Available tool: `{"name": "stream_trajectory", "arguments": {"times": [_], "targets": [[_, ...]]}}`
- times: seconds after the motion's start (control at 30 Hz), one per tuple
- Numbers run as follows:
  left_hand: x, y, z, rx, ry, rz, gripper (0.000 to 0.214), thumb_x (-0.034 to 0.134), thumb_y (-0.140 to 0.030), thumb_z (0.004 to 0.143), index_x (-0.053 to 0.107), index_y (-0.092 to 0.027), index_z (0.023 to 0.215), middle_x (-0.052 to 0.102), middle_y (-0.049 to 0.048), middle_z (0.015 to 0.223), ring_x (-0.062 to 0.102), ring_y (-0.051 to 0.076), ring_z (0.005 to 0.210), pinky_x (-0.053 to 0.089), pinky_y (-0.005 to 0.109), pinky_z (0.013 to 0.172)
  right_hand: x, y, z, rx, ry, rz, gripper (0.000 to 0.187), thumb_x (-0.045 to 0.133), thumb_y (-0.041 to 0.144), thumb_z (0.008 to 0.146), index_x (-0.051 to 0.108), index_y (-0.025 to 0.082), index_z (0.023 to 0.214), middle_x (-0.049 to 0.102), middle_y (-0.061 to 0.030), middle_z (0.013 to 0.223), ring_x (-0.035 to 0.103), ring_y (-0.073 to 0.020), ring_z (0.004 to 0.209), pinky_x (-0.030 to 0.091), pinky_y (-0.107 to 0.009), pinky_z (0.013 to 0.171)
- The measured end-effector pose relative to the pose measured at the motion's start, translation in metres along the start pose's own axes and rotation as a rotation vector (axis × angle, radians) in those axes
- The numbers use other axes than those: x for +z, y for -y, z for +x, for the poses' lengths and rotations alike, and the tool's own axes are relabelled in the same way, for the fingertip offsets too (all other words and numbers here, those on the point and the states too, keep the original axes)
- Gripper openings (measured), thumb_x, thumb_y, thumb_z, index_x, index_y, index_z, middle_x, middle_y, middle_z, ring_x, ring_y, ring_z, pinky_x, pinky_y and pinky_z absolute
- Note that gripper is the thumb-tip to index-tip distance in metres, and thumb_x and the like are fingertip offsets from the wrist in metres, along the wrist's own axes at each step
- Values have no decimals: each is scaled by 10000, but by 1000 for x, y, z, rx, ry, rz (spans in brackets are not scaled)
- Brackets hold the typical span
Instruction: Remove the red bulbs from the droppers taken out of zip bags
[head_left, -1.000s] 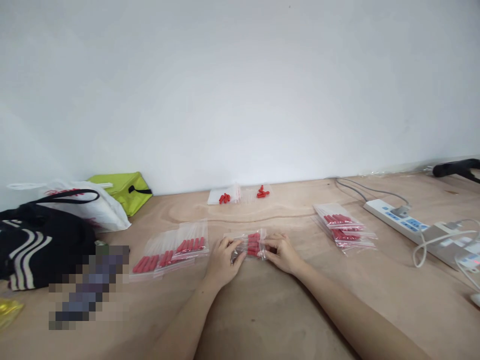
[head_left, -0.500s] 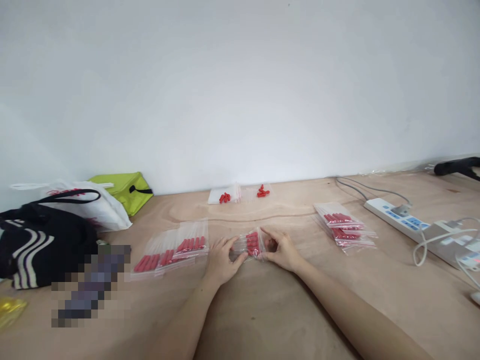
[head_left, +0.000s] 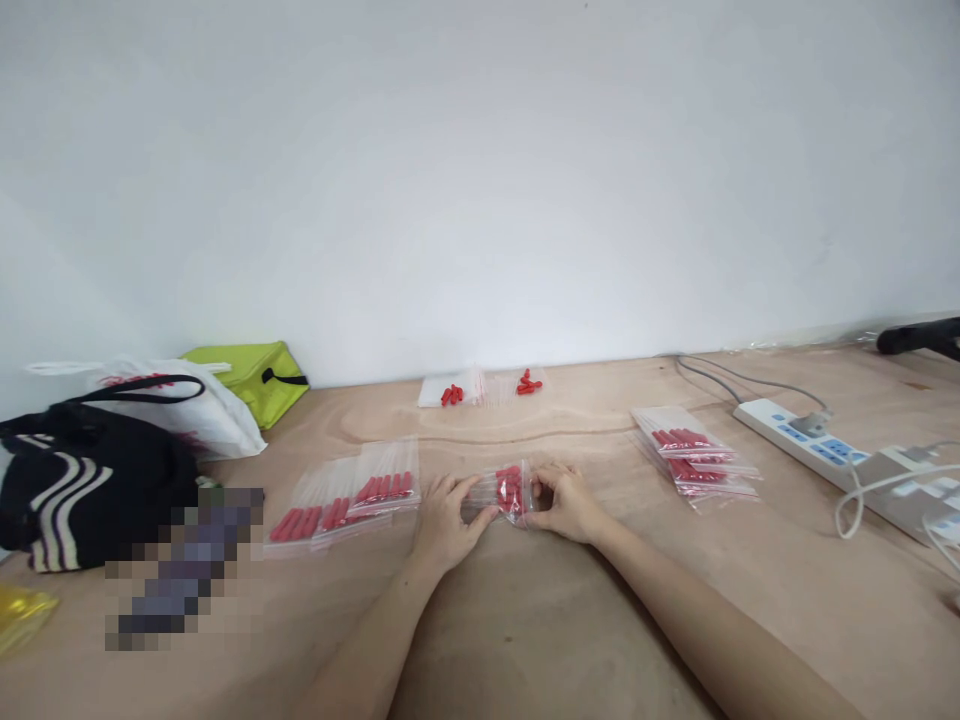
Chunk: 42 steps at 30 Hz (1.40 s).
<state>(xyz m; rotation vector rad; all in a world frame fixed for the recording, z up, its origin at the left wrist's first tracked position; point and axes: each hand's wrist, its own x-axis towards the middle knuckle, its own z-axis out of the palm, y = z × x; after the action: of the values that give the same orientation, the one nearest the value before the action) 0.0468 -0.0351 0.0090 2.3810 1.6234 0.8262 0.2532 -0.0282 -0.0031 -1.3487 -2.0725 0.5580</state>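
A small clear zip bag [head_left: 508, 491] with several red pieces inside is held between both hands, just above the wooden table [head_left: 570, 640]. My left hand [head_left: 445, 523] pinches its left end with thumb and fingers. My right hand [head_left: 568, 503] curls round its right end, fingers closed on the plastic. To the left of my hands lies a row of filled zip bags [head_left: 346, 500]. A stack of filled bags [head_left: 690, 454] rests to the right.
Loose red pieces and empty bags [head_left: 484, 387] lie by the wall. A black striped bag [head_left: 82, 480], a white plastic bag [head_left: 180, 410] and a green pouch [head_left: 251, 375] sit at the left. A white power strip [head_left: 817, 440] with cables lies at the right.
My right hand has drawn the bag's right end inward and curled round it. The bag has bunched up narrower between the hands. The view has shifted slightly.
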Motion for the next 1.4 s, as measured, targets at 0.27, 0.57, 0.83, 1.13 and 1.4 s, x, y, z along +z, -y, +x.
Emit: {"name": "stream_trajectory", "arguments": {"times": [0.27, 0.57, 0.83, 1.13, 1.4], "targets": [[3, 5, 1, 41, -2, -106, 243, 626, -322, 675, 622, -220, 896, 548, 48, 960, 525, 208, 917, 427, 369, 812, -1, 7, 0, 29, -10, -18, 196, 686, 286, 552, 562, 187, 668, 551, 39, 701, 493, -137, 709, 275, -292, 703], [1, 4, 2, 29, 34, -135, 210, 629, -346, 687, 613, -216, 850, 568, 42, 940, 530, 208, 908, 418, 369, 812, -3, 4, -3, -151, -4, 52, 265, 671, 258, 594, 581, 218, 840, 585, -17, 892, 497, -179, 847, 305, -320, 769], [1, 4, 4, 24, 70, -149, 140, 634, -301, 698, 608, -216, 807, 587, 24, 905, 526, 199, 895, 405, 348, 796, 0, 10, -3, -58, -12, -19, 287, 689, 355, 601, 559, 202, 807, 579, 2, 805, 508, -160, 779, 316, -305, 735], [0, 2, 3, 14, 68, -142, 170, 632, -313, 703, 591, -202, 825, 589, 31, 897, 525, 206, 889, 404, 354, 790, 0, 16, -4, -57, 2, -72, 182, 596, 189, 596, 499, 188, 750, 557, 14, 753, 484, -148, 751, 287, -294, 722], [2, 5, 3, 8, 86, -142, 169, 632, -302, 707, 590, -213, 844, 591, 21, 912, 520, 207, 909, 398, 360, 806, -1, 2, -1, -84, -19, 171, 176, 582, 129, 562, 508, 191, 708, 537, 26, 693, 483, -141, 718, 333, -304, 734]]}}
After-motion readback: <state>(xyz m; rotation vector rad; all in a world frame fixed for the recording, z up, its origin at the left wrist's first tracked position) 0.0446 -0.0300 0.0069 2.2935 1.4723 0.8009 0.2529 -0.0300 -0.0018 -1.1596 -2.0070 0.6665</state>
